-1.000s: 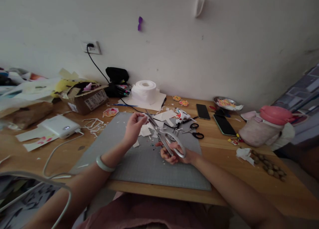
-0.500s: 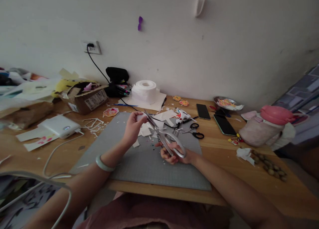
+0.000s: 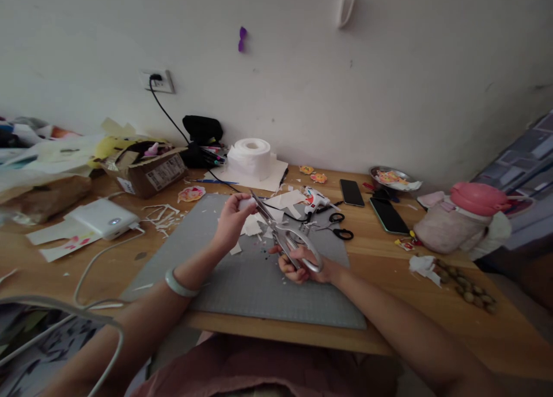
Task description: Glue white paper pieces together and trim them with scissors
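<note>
A small white piece [image 3: 247, 203] is being pinched between the fingertips of the left hand [image 3: 231, 221], raised above the upper middle of the grey cutting mat [image 3: 203, 270] near the centre of the frame. The tips of the large silver scissors [image 3: 285, 235] are lying right against that piece; whether the blades are biting into it is too small to tell. The right hand [image 3: 305, 267] is gripping the scissors by their metal loop handles, fingers curled through and around them, lower and to the right of the left hand, over the mat. A pale green bangle [image 3: 179, 284] is sitting on the left wrist.

White paper scraps [image 3: 253, 227] are lying on the mat just behind the hands. To the right of them a white glue gun [image 3: 317, 201] and small black-handled scissors [image 3: 339, 227] are resting at the mat's edge. Further right two dark phones [image 3: 352, 192] are lying flat on the wooden desk [image 3: 389, 259], with a metal dish [image 3: 391, 178] behind them and a pink-lidded bottle [image 3: 469, 215] at the right of the frame. A roll of tissue [image 3: 251, 155] is standing at the upper middle, against the wall. In the left of the frame a cardboard box [image 3: 147, 169] and a white power bank [image 3: 103, 218] with its cable are sitting on the desk.
</note>
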